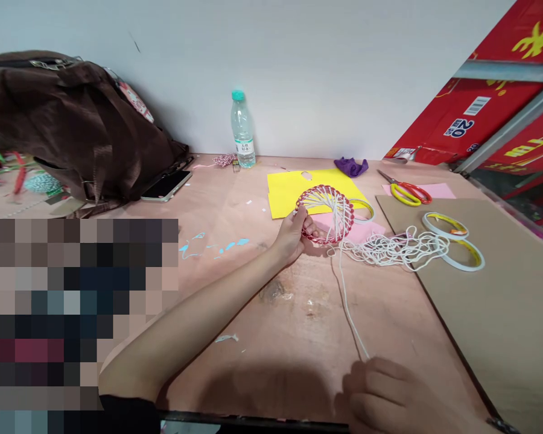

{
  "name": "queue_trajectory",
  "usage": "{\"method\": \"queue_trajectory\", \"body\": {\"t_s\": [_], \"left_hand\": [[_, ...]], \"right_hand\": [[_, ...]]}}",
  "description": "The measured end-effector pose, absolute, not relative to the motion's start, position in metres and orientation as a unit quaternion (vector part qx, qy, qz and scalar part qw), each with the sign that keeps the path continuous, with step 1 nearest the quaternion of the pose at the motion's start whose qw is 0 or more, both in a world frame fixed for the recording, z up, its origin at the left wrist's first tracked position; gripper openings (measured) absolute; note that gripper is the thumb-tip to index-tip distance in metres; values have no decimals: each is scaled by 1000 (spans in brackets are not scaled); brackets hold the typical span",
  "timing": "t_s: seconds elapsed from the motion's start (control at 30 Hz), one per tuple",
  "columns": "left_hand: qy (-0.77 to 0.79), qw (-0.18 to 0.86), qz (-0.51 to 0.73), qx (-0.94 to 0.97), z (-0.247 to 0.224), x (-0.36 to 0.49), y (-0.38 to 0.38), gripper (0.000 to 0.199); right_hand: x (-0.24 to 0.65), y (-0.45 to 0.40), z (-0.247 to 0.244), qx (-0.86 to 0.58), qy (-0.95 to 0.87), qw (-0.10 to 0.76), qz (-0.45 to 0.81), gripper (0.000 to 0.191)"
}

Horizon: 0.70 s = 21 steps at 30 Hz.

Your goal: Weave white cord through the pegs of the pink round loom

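My left hand (298, 232) is closed on the near left rim of a round ring (349, 211) wrapped in red, with white cord strung across its middle. From the ring a single white cord (350, 316) runs down towards me to my right hand (389, 395), whose fingers are curled around its end near the table's front edge. That hand is slightly blurred. A loose heap of white cord (389, 248) lies on the table just right of the ring. Yellow paper (283, 193) and pink paper (368, 229) lie behind and under the ring.
Scissors (407, 191) and tape rolls (470, 256) lie at the right, by a brown board (493, 301). A water bottle (243, 132), purple cloth (350, 166), phone (167, 185) and dark bag (85, 126) stand or lie further back. Blue scraps (242, 242) dot the table (235, 295).
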<state>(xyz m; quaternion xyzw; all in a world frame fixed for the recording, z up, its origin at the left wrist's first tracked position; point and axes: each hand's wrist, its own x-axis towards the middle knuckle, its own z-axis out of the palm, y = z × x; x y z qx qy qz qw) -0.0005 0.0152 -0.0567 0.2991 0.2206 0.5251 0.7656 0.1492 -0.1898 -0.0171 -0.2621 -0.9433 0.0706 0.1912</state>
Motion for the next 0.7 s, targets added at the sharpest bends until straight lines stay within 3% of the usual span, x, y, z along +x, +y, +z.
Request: {"method": "queue_trajectory", "body": {"t_s": [0.1, 0.17, 0.23, 0.33, 0.43, 0.53, 0.63, 0.7], "left_hand": [[209, 780, 518, 282, -56, 0, 15, 50], [194, 795, 514, 257, -54, 0, 14, 48], [179, 809, 512, 226, -51, -1, 13, 46], [163, 816, 521, 190, -49, -5, 14, 40], [156, 815, 531, 172, -50, -9, 18, 36], [156, 816, 529, 174, -54, -11, 25, 36], [165, 818, 520, 184, -55, -8, 27, 35], [167, 823, 510, 187, -52, -7, 25, 35]], "right_hand": [[175, -149, -2, -248, -917, 312, 33, 28], [194, -113, 3, -409, -818, 398, 71, 34], [209, -79, -1, -514, -737, 425, 108, 25], [218, -52, -17, -561, -761, 305, 111, 33], [227, -57, -30, -606, -779, 157, 36, 58], [247, -75, -34, -681, -729, 61, -43, 70], [267, -84, -37, -709, -704, 8, -51, 68], [272, -84, -39, -694, -720, -1, -8, 54]]}}
